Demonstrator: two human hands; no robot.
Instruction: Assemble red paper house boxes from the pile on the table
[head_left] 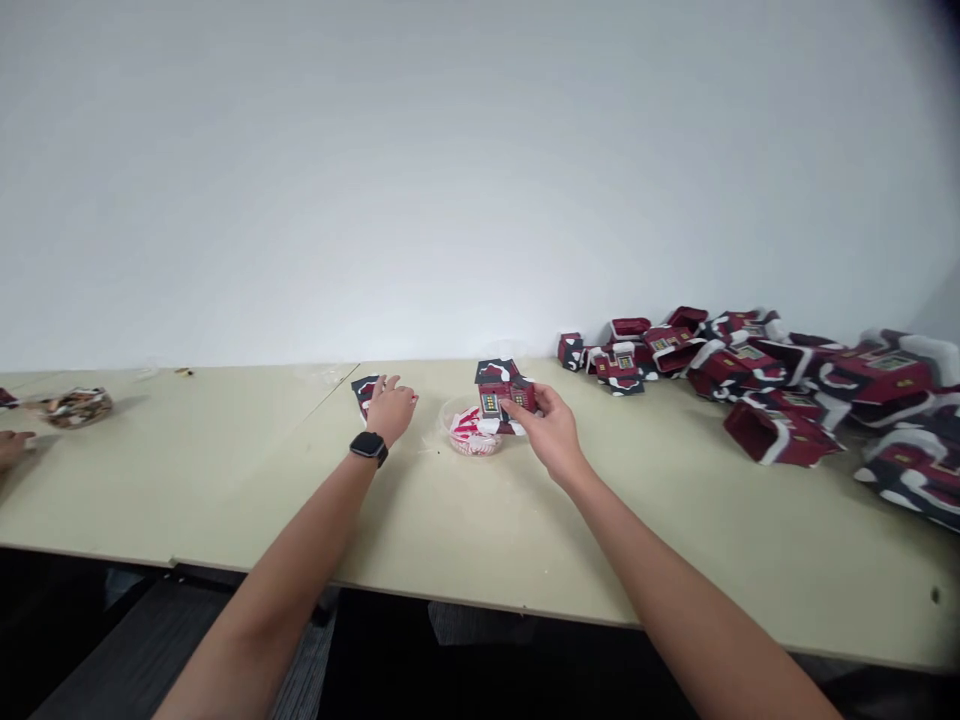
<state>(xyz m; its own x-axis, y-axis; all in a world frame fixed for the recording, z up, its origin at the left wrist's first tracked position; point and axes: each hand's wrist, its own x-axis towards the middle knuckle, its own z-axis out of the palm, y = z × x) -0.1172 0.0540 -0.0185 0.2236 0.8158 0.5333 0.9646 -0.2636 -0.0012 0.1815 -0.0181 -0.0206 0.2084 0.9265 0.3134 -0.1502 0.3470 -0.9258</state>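
My right hand [553,435] is closed on a small dark-red toy house [495,398] with a black roof, white snow-like trim and yellow-paned windows. It holds the house above the right side of a clear round bowl [444,425] containing red-and-white pieces. On the left, my left hand [390,410], with a black watch at the wrist, has its fingers apart beside another dark-red and black house piece [364,390]. The hand partly covers that piece. A tiny red spot shows by the left thumb; what it is I cannot make out.
Several similar dark-red houses [739,370] are heaped along the right side of the table [480,540], against the wall. At far left, another person's hand [13,448] rests near a bowl of brownish pieces [75,407]. The table's front edge runs below my forearms.
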